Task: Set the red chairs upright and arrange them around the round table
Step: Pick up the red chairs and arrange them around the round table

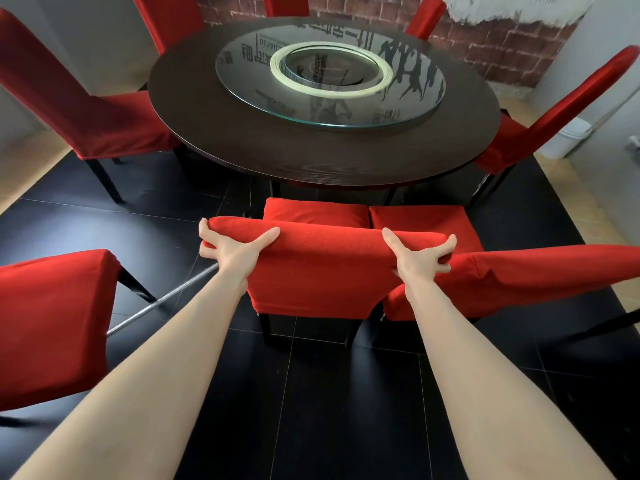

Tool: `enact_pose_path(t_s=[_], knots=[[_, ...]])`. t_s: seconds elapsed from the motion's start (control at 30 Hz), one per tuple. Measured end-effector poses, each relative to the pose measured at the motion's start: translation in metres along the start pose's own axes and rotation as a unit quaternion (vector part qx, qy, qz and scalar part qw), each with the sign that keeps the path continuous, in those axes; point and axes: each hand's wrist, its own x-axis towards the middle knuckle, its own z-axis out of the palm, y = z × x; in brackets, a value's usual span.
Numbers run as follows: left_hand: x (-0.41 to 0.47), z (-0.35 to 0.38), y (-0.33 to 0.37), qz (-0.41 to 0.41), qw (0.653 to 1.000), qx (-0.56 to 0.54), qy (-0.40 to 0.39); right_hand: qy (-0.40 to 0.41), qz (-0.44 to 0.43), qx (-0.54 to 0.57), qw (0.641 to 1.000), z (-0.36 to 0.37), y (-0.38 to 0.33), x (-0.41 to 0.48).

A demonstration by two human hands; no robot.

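Observation:
A red-covered chair (318,271) stands upright in front of me, its seat facing the round dark table (242,140). My left hand (232,249) grips the left end of its backrest top. My right hand (419,258) grips the right end. Close on its right is a second red chair (540,271), whose seat also points at the table. Another red chair (52,320) is at the lower left, away from the table. Several more red chairs ring the table, among them one at the left (79,112) and one at the right (554,112).
A glass turntable (329,109) lies on the table's middle. A thin metal rod (162,303) lies on the black tiled floor between the lower-left chair and the held one. A brick-pattern wall stands behind the table. A white bin (568,140) sits at the right.

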Motion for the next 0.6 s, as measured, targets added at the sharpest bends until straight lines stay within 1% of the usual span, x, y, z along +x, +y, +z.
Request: enact_pose_path(t_s=[0.6], knots=[[0.027,0.024,0.011,0.005,1.0,0.001,0.012,0.009,-0.007,-0.016,1.0,0.017,-0.013,0.036]])
